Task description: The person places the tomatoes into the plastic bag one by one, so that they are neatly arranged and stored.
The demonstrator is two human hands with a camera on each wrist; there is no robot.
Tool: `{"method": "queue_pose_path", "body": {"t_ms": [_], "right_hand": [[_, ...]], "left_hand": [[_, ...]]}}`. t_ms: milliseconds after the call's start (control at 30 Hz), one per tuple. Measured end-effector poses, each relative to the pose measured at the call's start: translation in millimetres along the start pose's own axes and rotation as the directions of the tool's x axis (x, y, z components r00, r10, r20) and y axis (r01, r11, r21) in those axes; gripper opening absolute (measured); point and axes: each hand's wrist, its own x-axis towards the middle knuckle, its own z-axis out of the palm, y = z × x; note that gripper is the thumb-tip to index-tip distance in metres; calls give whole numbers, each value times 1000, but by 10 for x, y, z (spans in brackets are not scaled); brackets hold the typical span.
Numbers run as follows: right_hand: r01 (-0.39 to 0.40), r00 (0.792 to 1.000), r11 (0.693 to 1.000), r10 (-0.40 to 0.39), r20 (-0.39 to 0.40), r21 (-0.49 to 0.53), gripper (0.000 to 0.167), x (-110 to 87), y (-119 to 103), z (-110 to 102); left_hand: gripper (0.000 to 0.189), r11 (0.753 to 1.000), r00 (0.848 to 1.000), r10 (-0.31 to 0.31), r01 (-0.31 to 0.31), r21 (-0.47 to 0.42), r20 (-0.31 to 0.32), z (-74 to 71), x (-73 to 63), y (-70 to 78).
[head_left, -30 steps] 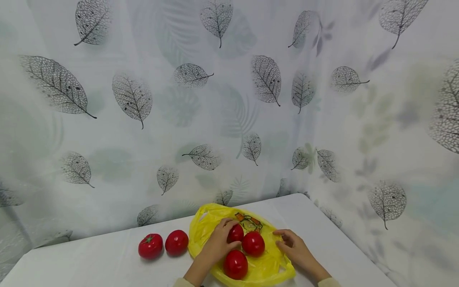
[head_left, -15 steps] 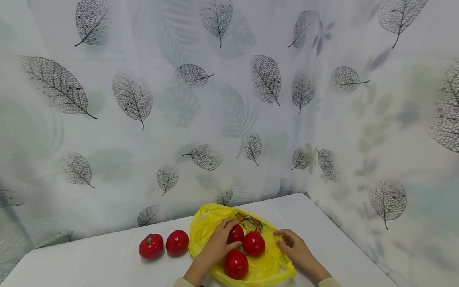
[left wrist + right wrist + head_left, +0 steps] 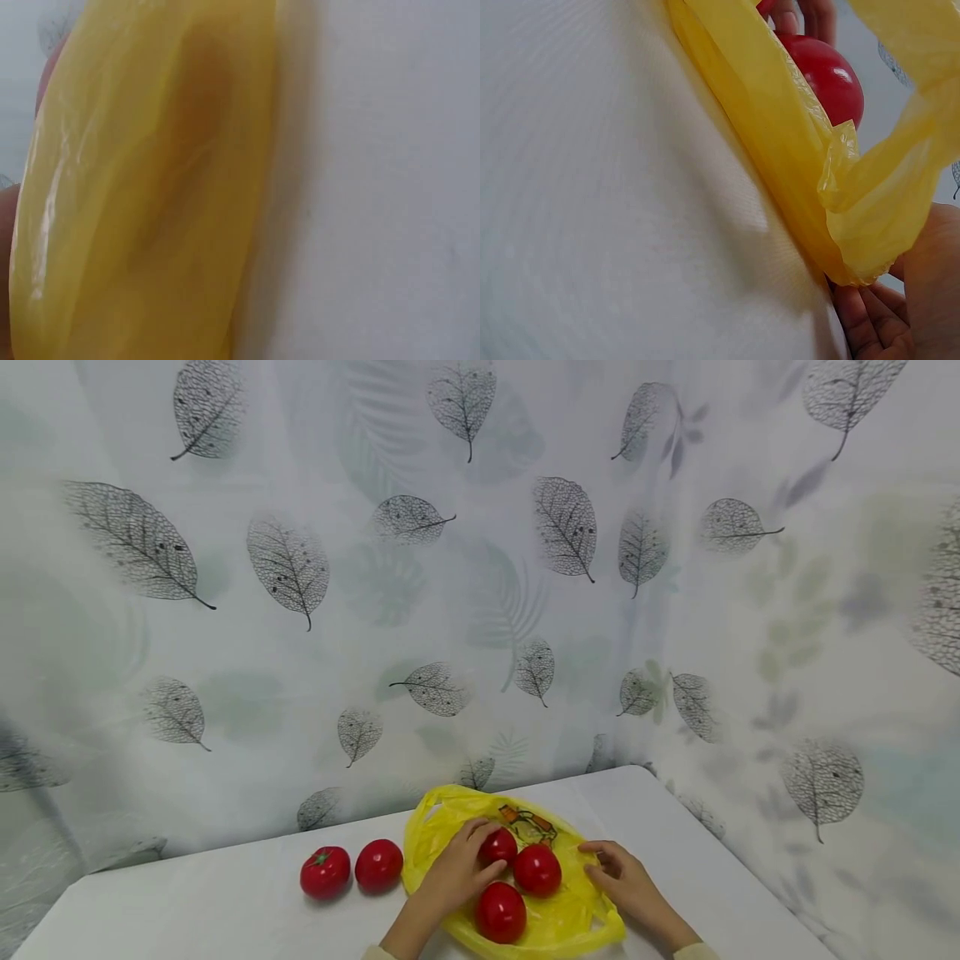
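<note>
A yellow plastic bag (image 3: 555,917) lies spread open on the table, with three red tomatoes inside. My left hand (image 3: 452,872) reaches over its left side and curls round the rear tomato (image 3: 501,843). Beside that one sit a second tomato (image 3: 537,870) and, nearer the front, a third (image 3: 501,913). At the bag's right rim my right hand (image 3: 626,883) holds the edge between thumb and fingers. In the right wrist view, fingers (image 3: 874,319) show beneath the bag's corner. Yellow film (image 3: 150,187) hides most of the left hand in the left wrist view.
Left of the bag, two more tomatoes stand side by side on the white table (image 3: 202,910): one with a green top (image 3: 326,872), the other plain red (image 3: 378,866). A leaf-patterned curtain (image 3: 480,610) hangs behind and to the right.
The head view has turned slightly left, so everything appears a little further right. Both hands, the bag and the tomatoes keep their places.
</note>
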Motion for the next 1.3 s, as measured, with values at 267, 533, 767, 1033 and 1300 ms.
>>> {"method": "queue_pose_path", "body": {"t_ms": [267,533,767,1033,1300], "right_hand": [[-15,1000,1000,15,-4,6,31,-24,9,25],[-26,1000,999,26,10,19,32,-32,22,42],[-20,1000,1000,19,21,24,32,-42,37,51],[-10,999,1000,9,36,13,32,-34,9,28],[-23,1000,999,23,12,-31,32,8,-23,-21]], "left_hand": [[49,997,999,-5,9,76,-53,-52,-78,-24],[45,994,994,42,-32,105,-99,-110,-197,-126],[44,996,995,9,-1,85,-100,-188,-306,-244],[44,999,997,-38,40,31,-64,-317,-416,-310],[39,998,991,-1,10,64,-137,-410,-502,-370]]}}
